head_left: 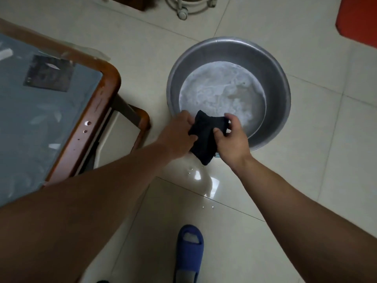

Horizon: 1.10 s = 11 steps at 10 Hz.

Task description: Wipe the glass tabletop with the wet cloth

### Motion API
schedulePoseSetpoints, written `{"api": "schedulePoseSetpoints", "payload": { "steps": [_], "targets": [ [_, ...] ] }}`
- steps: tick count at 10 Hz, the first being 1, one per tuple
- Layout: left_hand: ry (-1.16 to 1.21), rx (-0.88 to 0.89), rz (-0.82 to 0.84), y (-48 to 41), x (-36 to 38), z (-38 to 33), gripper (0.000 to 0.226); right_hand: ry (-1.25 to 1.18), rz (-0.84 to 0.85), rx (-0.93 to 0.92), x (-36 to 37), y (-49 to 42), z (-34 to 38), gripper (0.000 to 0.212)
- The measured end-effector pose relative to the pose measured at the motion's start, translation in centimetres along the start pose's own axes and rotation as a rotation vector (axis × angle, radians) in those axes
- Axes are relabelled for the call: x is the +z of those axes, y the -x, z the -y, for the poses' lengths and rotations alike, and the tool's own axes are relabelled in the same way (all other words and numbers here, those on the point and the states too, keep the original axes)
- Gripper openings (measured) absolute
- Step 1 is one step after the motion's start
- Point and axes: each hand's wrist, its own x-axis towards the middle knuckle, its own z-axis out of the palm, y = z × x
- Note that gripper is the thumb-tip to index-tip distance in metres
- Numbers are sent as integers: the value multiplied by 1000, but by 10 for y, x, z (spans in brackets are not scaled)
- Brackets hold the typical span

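Both hands held a dark cloth (204, 137) over the near edge of a round metal basin (274, 76). The left hand (179, 135) gripped the left side of the cloth, with its fingers curled round it. The right hand (230, 139) pinched the right side, with the thumb in front and the fingers bent over the top. The cloth was bunched up between the two hands. Its lower end hung down past the basin's rim, over the floor.

The basin sat on the pale tiled floor (316, 170). It had cloudy, foamy water (214, 94) in the bottom. Just below the cloth, a small puddle (202, 178) shone on the tiles, with a few drops near it.

The glass tabletop (40, 119) was off to the left, well apart from the cloth. The glass sat in a brown wooden frame (98, 103) with a round corner. A dark square (49, 73) showed near the far end of the glass. I could not tell if it lay on the glass or under it. Some pale streaks showed on the glass too.

A foot in a blue slipper (190, 252) stood on the tiles at the bottom, closer to the person than the puddle. At the top, a white base with a small wheel (182, 14) stood on the floor. A red thing (359, 19) showed in the top right corner, but I could not tell what it was.
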Motion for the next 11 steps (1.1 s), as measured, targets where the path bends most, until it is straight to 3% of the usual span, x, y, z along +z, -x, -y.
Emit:
{"api": "schedulePoseSetpoints", "payload": {
  "steps": [1, 2, 4, 5, 6, 8, 9, 10, 11],
  "targets": [
    [-148, 23, 42, -2, -3, 1, 39, 190, 176, -90, 1, 7, -10, 46],
    [-265, 95, 63, -7, -5, -1, 41, 312, 185, -133, 3, 13, -18, 53],
    [-402, 185, 186, -15, -8, 2, 52, 322, 86, -262, 7, 20, -29, 72],
    [-546, 263, 144, -13, -6, 5, 61, 466, -6, -399, 11, 25, -36, 68],
    [-694, 310, 97, -14, -2, 10, 61, 632, -71, -416, 11, 18, -40, 61],
    [-879, 327, 105, -12, 5, 13, 58, 776, 26, -440, 15, 16, -42, 60],
    [-812, 273, 110, -12, 7, 8, 65, 727, 91, -379, 10, 15, -37, 64],
    [-577, 216, 74, -5, 0, 8, 78, 595, 73, -360, 0, 17, -26, 58],
    [-307, 116, 61, 12, -9, 11, 76, 453, -8, -349, -15, 29, -16, 45]
  ]
}}
